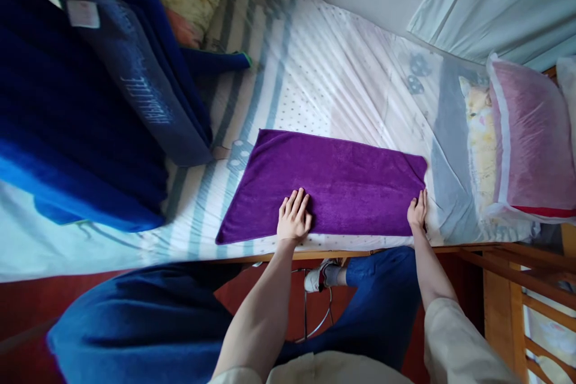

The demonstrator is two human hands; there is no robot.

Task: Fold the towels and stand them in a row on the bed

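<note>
A purple towel [355, 186] lies spread on the bed, its left side slanting and its near edge close to the bed's front edge. My left hand [294, 216] rests on the near part of the towel with fingers stretched out and slightly spread, holding nothing. At the towel's near right corner is my right hand [417, 211], its fingers extended along the right edge and the thumb a little apart. The hand itself covers that corner.
A dark blue folded cloth item with printed lettering [144, 84] stands beside a large blue cloth [67, 102] at left. A pink pillow [533, 138] sits at right on the patterned bedsheet [342, 90]. The wooden bed rail [517, 270] is at lower right.
</note>
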